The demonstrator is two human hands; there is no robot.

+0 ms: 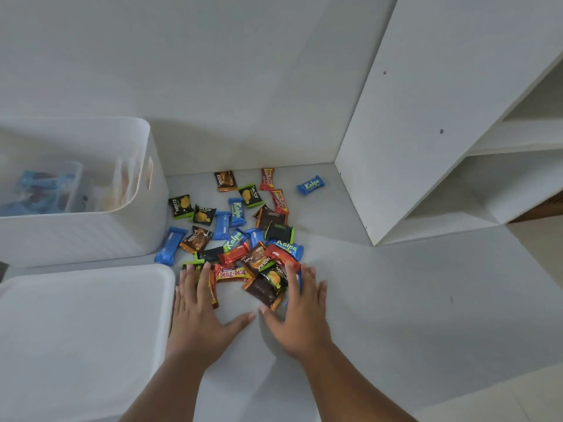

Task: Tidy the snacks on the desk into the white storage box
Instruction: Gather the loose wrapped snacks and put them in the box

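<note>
The person is leaning over the surface (396, 300) with both hands spread wide and palms down, holding nothing. The left hand (198, 309) and right hand (300, 312) are bracketing the near edge of the snacks (243, 239), fingertips resting on the closest wrappers and thumbs almost meeting. The scatter is running away from the hands toward the far wall, with one blue Kalpa packet (310, 184) lying apart at the far right, near the shelf unit (411, 117). The white storage box (91, 239) is standing open to the far left, its lid (82, 330) lying just left of the left hand. That makes the left hand the nearer one for the carry. Something seems to be sitting in the box already, though it is too blurred to name.
</note>
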